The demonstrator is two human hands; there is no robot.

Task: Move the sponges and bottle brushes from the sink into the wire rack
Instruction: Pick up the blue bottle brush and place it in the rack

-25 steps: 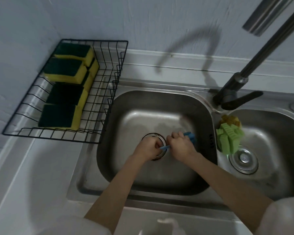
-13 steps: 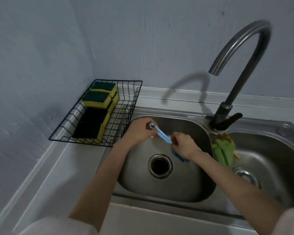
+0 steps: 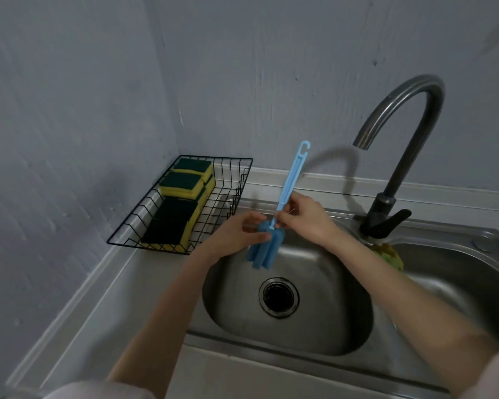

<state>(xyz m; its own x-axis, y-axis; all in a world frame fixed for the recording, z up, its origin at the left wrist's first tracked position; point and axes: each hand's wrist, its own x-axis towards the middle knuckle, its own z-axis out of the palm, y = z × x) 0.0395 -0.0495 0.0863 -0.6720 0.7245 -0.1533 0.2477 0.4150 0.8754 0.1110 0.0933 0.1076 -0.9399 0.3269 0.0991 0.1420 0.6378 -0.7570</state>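
Above the left basin of the steel sink [image 3: 343,335], one blue bottle brush [image 3: 274,226] is held upright, hooked handle end up, sponge head down. Right hand [image 3: 306,217]: grip pinching the lower handle just over the head. Left hand [image 3: 236,234]: grip closed around the sponge head from the left side. Brush hangs clear of the basin floor, over its back-left edge, near the rack.

Count: one blue brush in hand; one green-and-yellow brush or sponge head [image 3: 388,254] in the right basin, against the divider, mostly hidden by the right forearm. Wire rack [image 3: 236,197], black, holds yellow sponges [image 3: 182,208] with dark green scouring tops, at least four, stacked along its left side; exact number cannot be told.

Rack sits on the pale tabletop [image 3: 127,298] at its back-left corner, touching the sink's left rim. One drain [image 3: 278,296] visible in the left basin. Dark gooseneck faucet [image 3: 398,156] stands at the back between the basins. Walls pale grey-blue, light dim.
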